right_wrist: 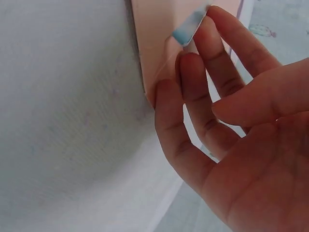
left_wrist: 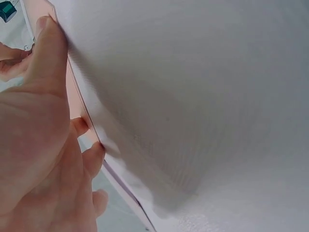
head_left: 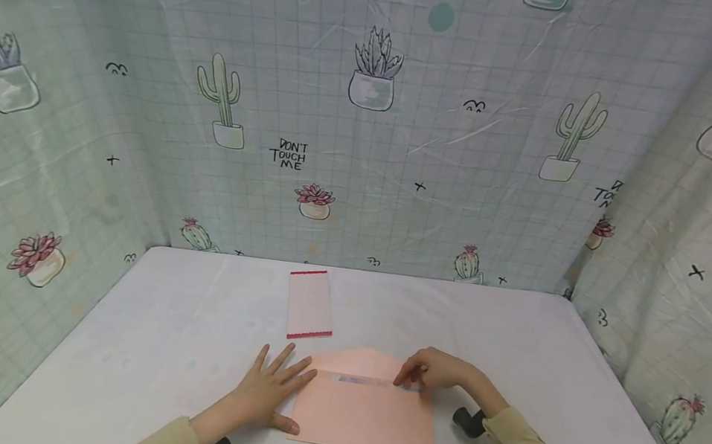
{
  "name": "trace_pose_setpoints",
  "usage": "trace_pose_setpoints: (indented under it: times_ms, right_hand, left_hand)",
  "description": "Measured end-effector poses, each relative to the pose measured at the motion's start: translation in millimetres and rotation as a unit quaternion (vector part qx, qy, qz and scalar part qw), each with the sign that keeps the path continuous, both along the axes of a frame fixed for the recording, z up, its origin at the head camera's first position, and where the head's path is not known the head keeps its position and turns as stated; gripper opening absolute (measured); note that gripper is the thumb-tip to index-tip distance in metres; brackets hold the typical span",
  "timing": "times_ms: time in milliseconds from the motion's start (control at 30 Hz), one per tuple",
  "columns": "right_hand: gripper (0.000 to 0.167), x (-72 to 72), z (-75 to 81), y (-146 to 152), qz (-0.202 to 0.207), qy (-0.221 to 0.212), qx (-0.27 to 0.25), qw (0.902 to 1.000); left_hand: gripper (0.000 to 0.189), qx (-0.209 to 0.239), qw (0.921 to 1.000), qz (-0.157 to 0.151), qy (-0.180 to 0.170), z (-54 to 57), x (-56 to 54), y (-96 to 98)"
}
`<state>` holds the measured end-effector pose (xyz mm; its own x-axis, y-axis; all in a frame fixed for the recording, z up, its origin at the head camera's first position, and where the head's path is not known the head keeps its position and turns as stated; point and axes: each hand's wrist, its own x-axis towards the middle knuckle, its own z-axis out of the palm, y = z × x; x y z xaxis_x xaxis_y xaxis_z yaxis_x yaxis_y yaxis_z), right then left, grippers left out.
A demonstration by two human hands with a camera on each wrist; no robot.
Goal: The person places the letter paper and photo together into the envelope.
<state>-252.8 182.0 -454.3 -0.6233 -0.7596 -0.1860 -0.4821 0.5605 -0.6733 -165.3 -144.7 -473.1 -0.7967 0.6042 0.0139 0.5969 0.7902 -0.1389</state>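
A peach envelope lies on the table, its pointed flap spread away from the person. A shiny bluish strip shows along its mouth; in the right wrist view its blue-and-white end is near the fingertips. My left hand rests with spread fingers on the envelope's left edge, the thumb near the lower left corner. At the right end of the mouth, my right hand touches the envelope with bent fingers. In the right wrist view, its thumb stays apart from the fingertips.
A pale pink rectangular sheet or packet with red bands at both ends lies behind the envelope. White covering spreads over the table. A cactus-print curtain hangs behind and at both sides. Dark wrist devices sit at both wrists.
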Motion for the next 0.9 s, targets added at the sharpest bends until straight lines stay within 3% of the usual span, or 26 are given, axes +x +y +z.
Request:
trace_pose_setpoints:
  times_ms: [167,333,500,600,767,900]
  right_hand:
    - [0.045,5.6,1.9,-1.7,-0.013,0.025,0.01,0.9996]
    - [0.042,8.8,-2.1,-4.2,-0.019,0.085,0.016,0.9961]
    - [0.028,6.2,-8.1,-9.4,-0.047,0.168,-0.005,0.9847]
    - [0.024,3.2,-9.0,-15.3,-0.077,0.195,-0.019,0.9775]
    - [0.019,-1.4,-7.1,-29.8,-0.119,0.227,-0.002,0.9666]
    - [0.015,-3.3,-4.0,-44.0,-0.155,0.224,0.003,0.9622]
  left_hand:
    - [0.086,0.002,1.0,0.0,-0.009,1.8,-0.1,0.3]
    - [0.086,-0.005,0.9998,0.007,-0.017,2.3,0.4,0.2]
    - [0.086,0.009,0.9996,0.005,-0.027,1.8,1.2,1.6]
    - [0.086,0.01,0.9996,0.005,-0.026,1.3,1.6,2.3]
    - [0.085,-0.008,1.0,0.002,0.0,1.8,2.5,2.2]
    - [0.084,-0.024,0.9993,-0.001,0.027,1.8,3.0,1.5]
